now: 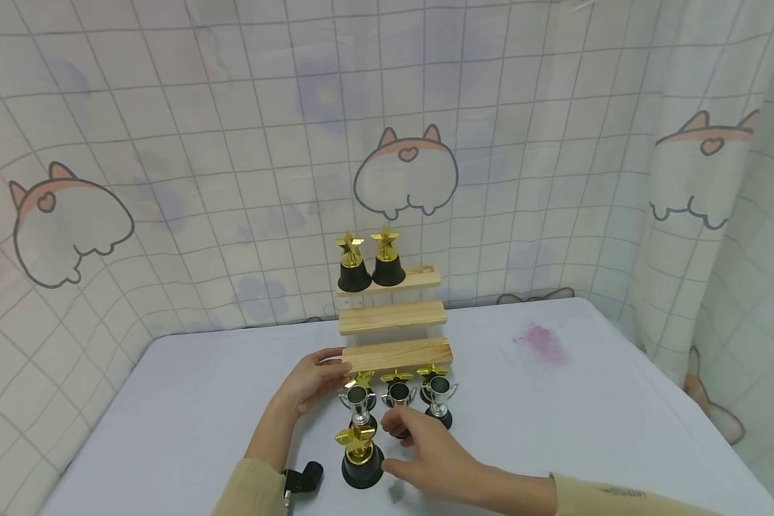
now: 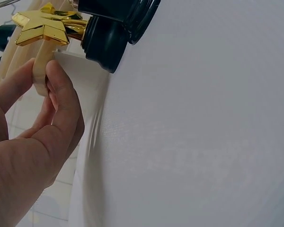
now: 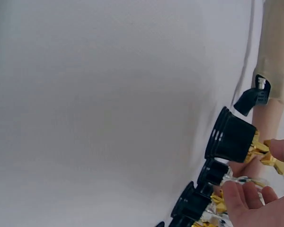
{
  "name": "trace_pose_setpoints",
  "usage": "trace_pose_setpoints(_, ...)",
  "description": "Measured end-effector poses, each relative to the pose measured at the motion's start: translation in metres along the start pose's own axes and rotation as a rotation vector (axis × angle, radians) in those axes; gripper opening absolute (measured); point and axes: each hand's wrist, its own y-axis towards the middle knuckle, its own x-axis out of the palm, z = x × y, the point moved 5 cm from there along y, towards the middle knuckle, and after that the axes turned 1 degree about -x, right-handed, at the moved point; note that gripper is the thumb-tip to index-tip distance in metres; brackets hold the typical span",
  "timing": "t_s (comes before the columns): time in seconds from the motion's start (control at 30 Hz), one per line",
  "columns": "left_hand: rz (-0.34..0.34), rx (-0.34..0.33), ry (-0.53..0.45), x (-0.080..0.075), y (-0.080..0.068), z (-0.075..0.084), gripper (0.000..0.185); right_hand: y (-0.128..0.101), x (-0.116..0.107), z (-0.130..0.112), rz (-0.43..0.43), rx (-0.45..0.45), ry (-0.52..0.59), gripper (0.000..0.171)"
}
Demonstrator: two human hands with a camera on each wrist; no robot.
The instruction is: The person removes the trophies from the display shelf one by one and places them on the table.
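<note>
Where the view begins, nearest me, I note a gold star trophy [image 1: 360,459] on a black base standing on the white bench [image 1: 555,430], with a small black clip-like object [image 1: 304,479] just to its left. The right hand [image 1: 428,448] hovers beside this trophy, fingers loosely spread toward the silver cup trophies [image 1: 398,396]; I judge it closed on nothing, though the right wrist view shows fingertips [image 3: 241,198] very near a cup. Three silver cups stand in a row just behind, with gold star trophies partly hidden behind them. The left hand [image 1: 312,380] pinches the left end of the lowest step of the wooden tiered stand [image 1: 396,355], thumb over the edge, seemingly to steady it. The middle step carries nothing. The top step carries two gold star trophies [image 1: 369,261], set at its left end. A pink stain [image 1: 542,340] marks the bench to the right.
</note>
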Motion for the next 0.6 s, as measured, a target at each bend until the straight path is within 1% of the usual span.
trace_pose_setpoints(0.2, 0.01, -0.003, 0.007, 0.0, 0.002, -0.001, 0.061, -0.008, -0.016, -0.011, -0.02, -0.019, 0.027, 0.041)
trace_pose_setpoints(0.27, 0.013, -0.005, 0.009, 0.0, 0.002, -0.002, 0.061, -0.01, -0.021, -0.015, -0.02, -0.038, 0.039, 0.039)
trace_pose_setpoints(0.6, 0.02, -0.003, 0.004, -0.001, 0.004, -0.004, 0.061, -0.009, -0.047, -0.036, 0.036, -0.184, 0.118, 0.027)
